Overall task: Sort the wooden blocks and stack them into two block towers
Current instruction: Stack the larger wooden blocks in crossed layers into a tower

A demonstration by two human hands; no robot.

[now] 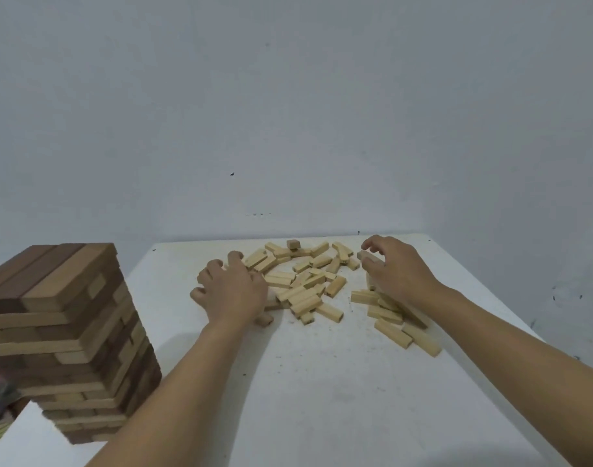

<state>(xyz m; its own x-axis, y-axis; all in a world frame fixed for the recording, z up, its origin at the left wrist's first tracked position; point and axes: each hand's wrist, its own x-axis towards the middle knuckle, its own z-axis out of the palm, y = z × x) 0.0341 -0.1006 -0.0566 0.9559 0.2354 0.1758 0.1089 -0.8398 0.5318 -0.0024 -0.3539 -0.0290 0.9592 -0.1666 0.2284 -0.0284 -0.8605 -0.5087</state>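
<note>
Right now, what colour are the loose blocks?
The loose blocks are pale yellowish wood; head view.

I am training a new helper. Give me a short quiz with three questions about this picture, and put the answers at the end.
1. True or false: a tall tower stands on the left side of the table.
2. The right hand: A) pinches a block; B) lies flat on the bare table; C) touches the tower.
3. Which hand is nearer to the tower?

Key: 1 true; 2 A; 3 the left hand.
</note>
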